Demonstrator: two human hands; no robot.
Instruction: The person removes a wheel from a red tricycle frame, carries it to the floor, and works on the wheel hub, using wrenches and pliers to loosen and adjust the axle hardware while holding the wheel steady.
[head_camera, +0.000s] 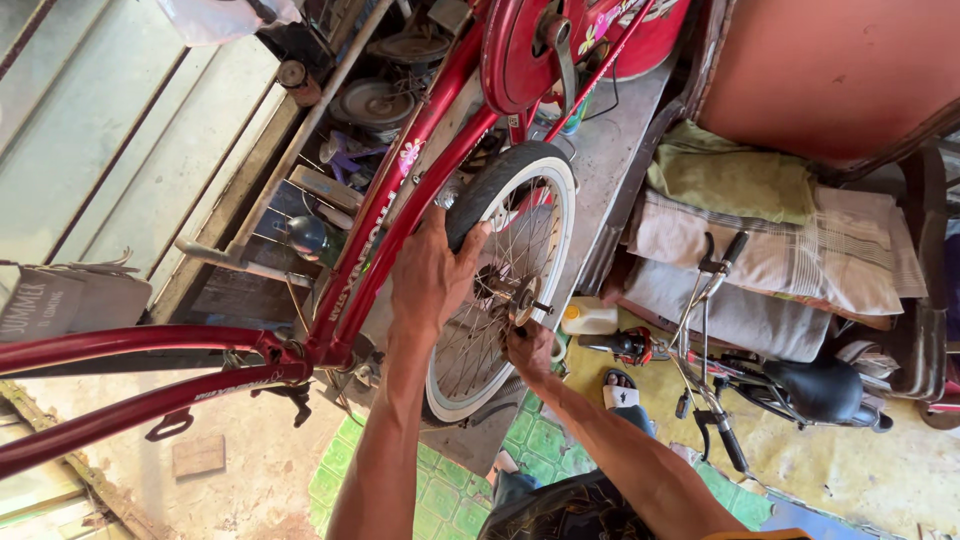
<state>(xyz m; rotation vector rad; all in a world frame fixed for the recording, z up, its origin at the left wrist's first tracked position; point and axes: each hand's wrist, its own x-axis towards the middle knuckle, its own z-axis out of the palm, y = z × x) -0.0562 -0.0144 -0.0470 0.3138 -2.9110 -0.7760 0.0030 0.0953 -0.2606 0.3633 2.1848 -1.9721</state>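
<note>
One red bicycle frame (380, 230), one white-walled spoked wheel (505, 280), two hands, left (432, 275) and right (528, 350). One small black-saddled bicycle (790, 385), one white plastic bottle (590, 318), perhaps three folded cloths (780, 240), though the stack is hard to separate.

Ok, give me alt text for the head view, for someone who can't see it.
A person's left hand grips the tyre of a white-walled wheel on a red bicycle frame, while the right hand is at the hub. Behind are a cluttered metal shelf, folded cloths and a smaller bicycle lying on the floor.
</note>
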